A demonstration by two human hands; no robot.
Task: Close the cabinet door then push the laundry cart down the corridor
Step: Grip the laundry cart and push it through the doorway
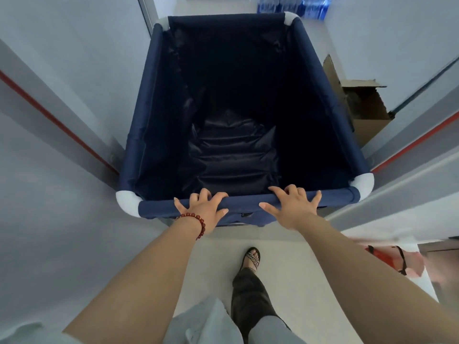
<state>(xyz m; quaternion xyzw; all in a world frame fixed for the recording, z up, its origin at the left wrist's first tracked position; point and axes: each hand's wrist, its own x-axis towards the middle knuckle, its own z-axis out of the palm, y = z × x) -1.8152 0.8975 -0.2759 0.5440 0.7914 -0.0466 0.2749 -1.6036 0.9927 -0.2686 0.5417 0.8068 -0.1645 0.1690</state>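
The laundry cart is a deep navy fabric bin with white corner pieces, standing in a doorway right in front of me. Its inside is dark and holds only crumpled liner. My left hand, with a red bead bracelet on the wrist, grips the cart's near top rail left of centre. My right hand lies on the same rail right of centre, fingers spread over it. No cabinet door is in view.
Door frames with red strips close in on both sides of the cart. An open cardboard box stands against the right wall beyond the doorway. Packs of water bottles sit at the far end. A red object lies at lower right.
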